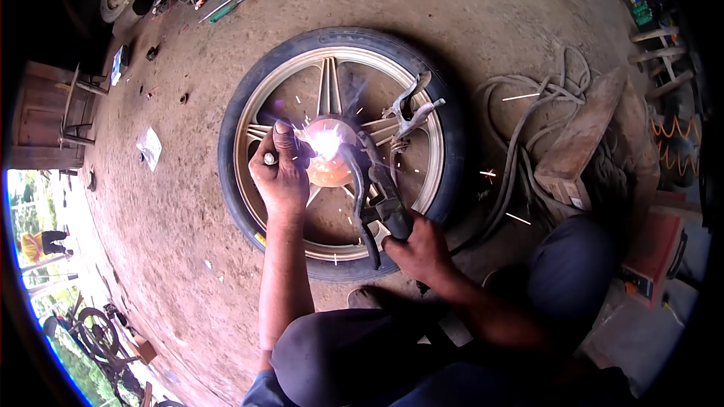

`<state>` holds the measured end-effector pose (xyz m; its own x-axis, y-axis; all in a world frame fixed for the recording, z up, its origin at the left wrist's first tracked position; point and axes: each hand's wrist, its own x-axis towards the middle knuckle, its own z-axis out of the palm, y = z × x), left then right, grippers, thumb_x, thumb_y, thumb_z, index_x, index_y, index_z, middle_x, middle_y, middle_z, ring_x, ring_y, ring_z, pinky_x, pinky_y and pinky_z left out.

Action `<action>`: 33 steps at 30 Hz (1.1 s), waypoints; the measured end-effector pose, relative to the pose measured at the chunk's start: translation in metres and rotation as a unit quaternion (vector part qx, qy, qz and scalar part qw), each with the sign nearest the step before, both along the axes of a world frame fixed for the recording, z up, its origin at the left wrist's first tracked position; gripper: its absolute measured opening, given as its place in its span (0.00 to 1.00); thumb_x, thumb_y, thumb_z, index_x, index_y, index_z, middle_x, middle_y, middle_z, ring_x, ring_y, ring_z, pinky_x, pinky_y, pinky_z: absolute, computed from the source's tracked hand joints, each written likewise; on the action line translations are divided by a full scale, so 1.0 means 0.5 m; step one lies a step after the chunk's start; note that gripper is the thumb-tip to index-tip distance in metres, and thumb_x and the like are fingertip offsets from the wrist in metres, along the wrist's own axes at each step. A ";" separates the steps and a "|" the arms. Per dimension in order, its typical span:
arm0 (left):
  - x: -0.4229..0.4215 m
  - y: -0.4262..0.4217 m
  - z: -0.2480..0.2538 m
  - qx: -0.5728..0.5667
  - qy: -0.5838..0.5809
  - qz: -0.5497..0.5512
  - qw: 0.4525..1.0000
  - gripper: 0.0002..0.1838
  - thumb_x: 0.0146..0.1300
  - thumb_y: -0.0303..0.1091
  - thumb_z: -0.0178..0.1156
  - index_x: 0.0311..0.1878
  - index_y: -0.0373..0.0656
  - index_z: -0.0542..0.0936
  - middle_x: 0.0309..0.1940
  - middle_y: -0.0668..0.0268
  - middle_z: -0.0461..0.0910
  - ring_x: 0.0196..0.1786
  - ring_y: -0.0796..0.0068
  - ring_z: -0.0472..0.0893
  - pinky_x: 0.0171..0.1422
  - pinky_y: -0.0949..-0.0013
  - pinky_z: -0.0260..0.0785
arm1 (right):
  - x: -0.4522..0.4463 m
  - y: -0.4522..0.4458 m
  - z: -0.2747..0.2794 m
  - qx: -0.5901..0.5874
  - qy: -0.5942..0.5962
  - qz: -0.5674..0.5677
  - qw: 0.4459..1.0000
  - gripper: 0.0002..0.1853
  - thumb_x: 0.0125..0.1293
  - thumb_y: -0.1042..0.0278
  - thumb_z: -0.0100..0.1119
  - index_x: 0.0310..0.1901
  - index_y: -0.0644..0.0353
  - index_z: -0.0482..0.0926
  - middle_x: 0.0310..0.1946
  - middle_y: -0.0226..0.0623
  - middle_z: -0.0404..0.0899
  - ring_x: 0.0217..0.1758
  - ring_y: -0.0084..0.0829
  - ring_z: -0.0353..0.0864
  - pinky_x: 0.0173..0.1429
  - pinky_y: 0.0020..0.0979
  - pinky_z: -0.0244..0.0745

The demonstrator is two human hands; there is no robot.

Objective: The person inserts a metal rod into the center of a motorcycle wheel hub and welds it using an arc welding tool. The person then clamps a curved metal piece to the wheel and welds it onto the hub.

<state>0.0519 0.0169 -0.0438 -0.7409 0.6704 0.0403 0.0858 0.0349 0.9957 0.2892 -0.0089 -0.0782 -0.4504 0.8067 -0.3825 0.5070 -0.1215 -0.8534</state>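
A motorcycle wheel [329,75] with a black tyre [240,215] lies flat on the ground before me. My right hand [418,247] is wrapped round the handle of a welding electrode holder [386,207], whose jaws point at the hub. A dazzling white arc throws sparks at the hub [332,173] and hides the electrode's tip. Left of the arc, my left hand [283,169] is closed, thumb uppermost. A small round metal end shows at its fingers, but I cannot make out what it holds. A metal clamp [411,109] rests across the wheel's right side.
Coiled cable [520,105] lies to the right, beside a wooden block [581,143]. A red box [652,256] stands near my right knee. A green-handled screwdriver [226,9] and assorted parts lie at the upper left. A person [44,245] is far off outside at the left.
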 end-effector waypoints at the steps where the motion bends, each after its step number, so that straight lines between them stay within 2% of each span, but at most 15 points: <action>1: -0.006 -0.004 -0.002 0.016 0.009 -0.028 0.999 0.25 0.81 0.48 0.57 0.30 0.38 0.79 0.19 0.73 0.75 0.24 0.85 0.71 0.29 0.76 0.63 | -0.001 0.000 0.002 0.009 -0.001 0.000 1.000 0.19 0.52 0.63 0.69 0.43 0.66 0.80 0.29 0.57 0.83 0.38 0.59 0.86 0.44 0.50 0.80; 8: -0.007 -0.005 -0.001 0.014 -0.010 -0.039 0.999 0.26 0.80 0.51 0.57 0.28 0.40 0.77 0.20 0.72 0.75 0.24 0.84 0.72 0.30 0.75 0.64 | 0.005 -0.002 -0.013 -0.028 -0.013 0.018 0.999 0.20 0.52 0.63 0.69 0.46 0.65 0.81 0.30 0.55 0.83 0.38 0.59 0.86 0.44 0.49 0.80; 10: -0.007 -0.011 0.003 -0.035 0.052 -0.019 0.998 0.26 0.79 0.51 0.58 0.28 0.40 0.77 0.20 0.73 0.74 0.25 0.83 0.72 0.31 0.75 0.65 | 0.001 -0.008 -0.006 0.058 0.037 0.002 0.998 0.20 0.53 0.64 0.69 0.47 0.65 0.81 0.30 0.53 0.83 0.36 0.54 0.86 0.42 0.47 0.79; 11: -0.011 -0.010 -0.002 -0.011 0.026 -0.040 0.999 0.26 0.78 0.52 0.59 0.29 0.41 0.77 0.19 0.74 0.73 0.24 0.84 0.71 0.32 0.76 0.64 | 0.004 -0.004 0.002 -0.038 0.034 0.005 0.999 0.21 0.54 0.64 0.68 0.48 0.66 0.81 0.28 0.50 0.82 0.34 0.48 0.85 0.42 0.45 0.79; 12: -0.015 -0.018 0.008 -0.027 -0.010 -0.064 0.998 0.21 0.77 0.49 0.62 0.35 0.41 0.78 0.25 0.73 0.75 0.30 0.82 0.73 0.38 0.75 0.66 | 0.002 -0.004 0.022 -0.039 0.079 -0.024 0.996 0.15 0.54 0.70 0.67 0.43 0.66 0.80 0.25 0.41 0.81 0.29 0.37 0.82 0.36 0.40 0.77; 15: -0.034 -0.048 0.032 -0.004 0.044 -0.147 0.988 0.15 0.70 0.37 0.71 0.51 0.40 0.77 0.42 0.69 0.76 0.46 0.77 0.74 0.52 0.73 0.67 | 0.015 0.032 0.073 -0.191 0.203 -0.085 0.957 0.05 0.55 0.81 0.59 0.30 0.59 0.74 0.18 0.25 0.75 0.20 0.20 0.74 0.25 0.29 0.70; 18: -0.064 -0.075 0.045 0.024 0.072 -0.165 0.983 0.22 0.64 0.27 0.74 0.58 0.38 0.77 0.50 0.65 0.79 0.53 0.74 0.78 0.61 0.69 0.71 | 0.041 0.035 0.091 -0.243 0.200 -0.102 0.944 0.03 0.58 0.80 0.58 0.30 0.61 0.75 0.17 0.26 0.74 0.18 0.21 0.74 0.23 0.30 0.71; 19: -0.069 -0.090 0.052 0.023 0.011 -0.164 0.986 0.24 0.63 0.25 0.74 0.61 0.37 0.76 0.53 0.64 0.80 0.57 0.72 0.79 0.65 0.68 0.71 | 0.050 0.032 0.091 -0.241 0.198 -0.096 0.945 0.03 0.58 0.80 0.58 0.30 0.61 0.75 0.17 0.26 0.74 0.18 0.21 0.74 0.23 0.30 0.71; 20: -0.085 -0.106 0.040 0.004 0.070 -0.139 0.988 0.24 0.65 0.25 0.72 0.62 0.36 0.76 0.53 0.63 0.80 0.56 0.72 0.79 0.65 0.68 0.71 | 0.058 0.024 0.088 -0.244 0.186 -0.084 0.948 0.03 0.59 0.80 0.58 0.30 0.61 0.75 0.18 0.27 0.75 0.18 0.22 0.75 0.24 0.30 0.71; 23: -0.113 -0.154 0.012 0.024 0.046 -0.083 0.995 0.14 0.75 0.31 0.63 0.58 0.35 0.79 0.51 0.65 0.80 0.54 0.74 0.79 0.63 0.70 0.69 | 0.067 0.001 0.065 -0.260 0.161 -0.073 0.949 0.03 0.60 0.78 0.58 0.30 0.61 0.75 0.18 0.28 0.76 0.19 0.22 0.76 0.24 0.30 0.71; 26: -0.116 -0.211 -0.056 -0.046 0.093 0.069 0.992 0.10 0.78 0.33 0.60 0.47 0.34 0.83 0.36 0.67 0.79 0.42 0.74 0.79 0.50 0.72 0.70 | 0.062 -0.009 0.049 -0.275 0.151 -0.063 0.948 0.04 0.62 0.76 0.59 0.30 0.61 0.75 0.19 0.29 0.76 0.19 0.23 0.76 0.26 0.31 0.72; 28: -0.110 -0.257 -0.116 -0.112 0.157 0.116 0.974 0.10 0.78 0.33 0.59 0.44 0.34 0.82 0.32 0.65 0.79 0.37 0.71 0.79 0.46 0.69 0.72 | 0.046 -0.010 0.051 -0.282 0.139 -0.076 0.946 0.05 0.61 0.75 0.60 0.29 0.60 0.74 0.19 0.30 0.77 0.19 0.23 0.76 0.26 0.31 0.72; 29: -0.113 -0.285 -0.159 -0.153 0.213 0.116 0.958 0.09 0.77 0.31 0.59 0.43 0.34 0.82 0.34 0.59 0.81 0.37 0.63 0.80 0.44 0.65 0.72 | 0.040 -0.009 0.052 -0.289 0.145 -0.078 0.943 0.06 0.61 0.74 0.60 0.29 0.60 0.74 0.19 0.31 0.77 0.19 0.24 0.75 0.26 0.30 0.72; 30: -0.099 -0.294 -0.161 -0.195 0.288 0.109 0.931 0.07 0.74 0.29 0.60 0.42 0.36 0.83 0.36 0.55 0.82 0.39 0.55 0.81 0.47 0.60 0.74 | 0.036 -0.010 0.051 -0.288 0.145 -0.078 0.943 0.06 0.61 0.74 0.60 0.29 0.60 0.74 0.19 0.31 0.77 0.19 0.24 0.75 0.26 0.30 0.72; 33: -0.070 -0.336 -0.193 -0.232 0.371 0.060 0.897 0.04 0.69 0.27 0.61 0.39 0.38 0.83 0.38 0.56 0.83 0.46 0.51 0.80 0.54 0.52 0.73 | 0.027 -0.011 0.047 -0.288 0.157 -0.087 0.941 0.06 0.61 0.74 0.60 0.28 0.60 0.74 0.18 0.31 0.76 0.19 0.24 0.76 0.26 0.31 0.72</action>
<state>0.0168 -0.1512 -0.1404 -0.6933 0.6594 0.2908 0.6873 0.4837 0.5418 0.3027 -0.0145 -0.0546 -0.4948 0.5785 -0.6485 0.1704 -0.6671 -0.7252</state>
